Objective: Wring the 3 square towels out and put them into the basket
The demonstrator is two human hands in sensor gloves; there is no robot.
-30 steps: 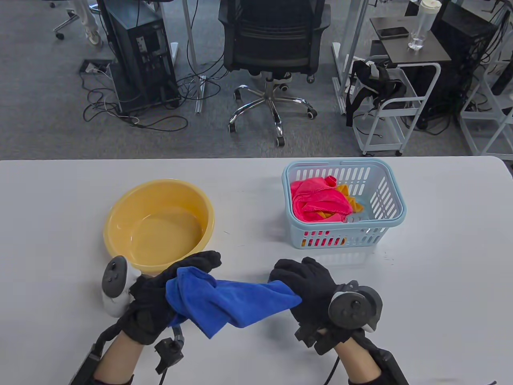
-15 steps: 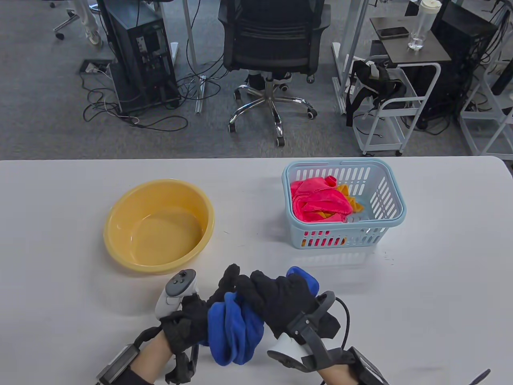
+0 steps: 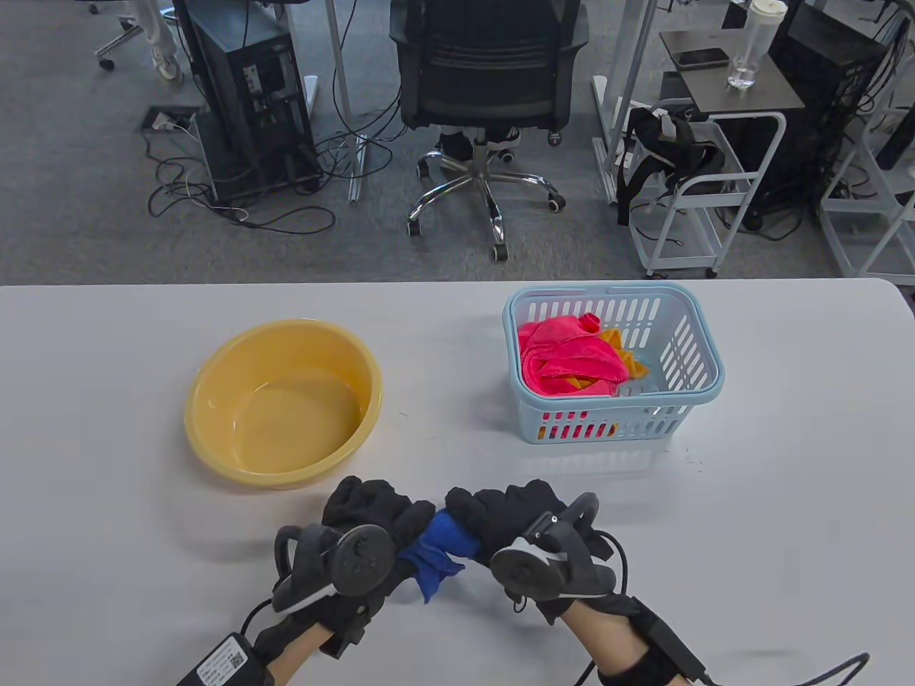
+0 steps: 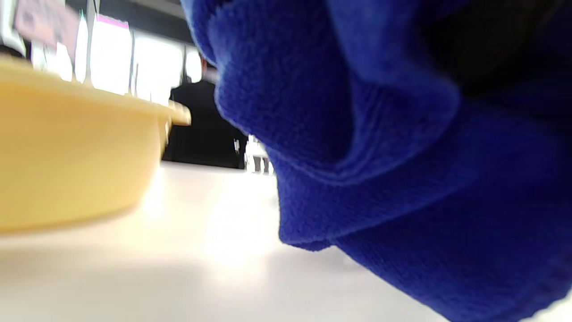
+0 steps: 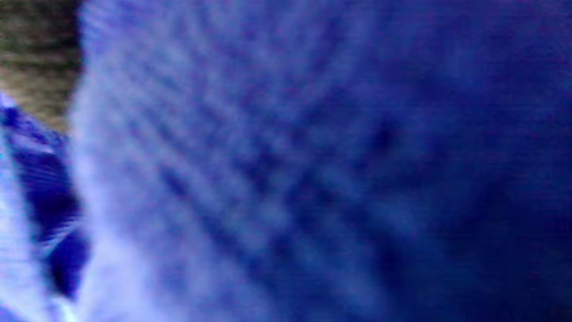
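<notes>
A blue towel point(image 3: 437, 554) is bunched into a tight twist between both hands, just above the table near its front edge. My left hand point(image 3: 375, 516) grips its left end and my right hand point(image 3: 500, 518) grips its right end, knuckles close together. Only a short blue stretch shows between the gloves. The blue towel point(image 4: 402, 170) fills the left wrist view, and the right wrist view shows nothing but blurred blue towel point(image 5: 313, 170). The light blue basket point(image 3: 697, 400) stands at the right and holds a pink towel point(image 3: 565, 361) and an orange towel point(image 3: 629, 361).
A yellow basin point(image 3: 214, 429) with a little water sits left of the middle, close behind my left hand; the yellow basin point(image 4: 76, 161) shows in the left wrist view. Beyond the table's far edge are an office chair point(image 3: 490, 78), a computer tower and a cart.
The hands came together from a stretched-out hold. Both wrists have rolled over, so the trackers now face up and the towel is wound into a short tight twist.
</notes>
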